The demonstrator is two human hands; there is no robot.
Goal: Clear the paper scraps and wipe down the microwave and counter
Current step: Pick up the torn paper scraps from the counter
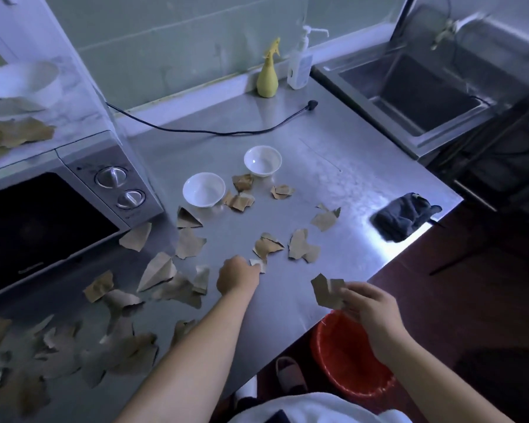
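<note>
Several torn brown paper scraps (187, 242) lie scattered over the steel counter (364, 184). More scraps (19, 132) sit on top of the microwave (58, 209) at the left. My left hand (237, 274) is on the counter, pinching a small pale scrap (258, 265). Near the counter's front edge my right hand (370, 309) holds a brown scrap (326, 291) in its fingers, just above a red bin (345, 361) on the floor. A dark cloth (405, 215) lies at the counter's right edge.
Two white bowls (203, 189) (262, 160) stand mid-counter among the scraps. A yellow spray bottle (268, 76) and a pump bottle (300, 64) stand by the back wall. A black cord (214, 129) crosses the counter. A sink (409, 87) is at the right.
</note>
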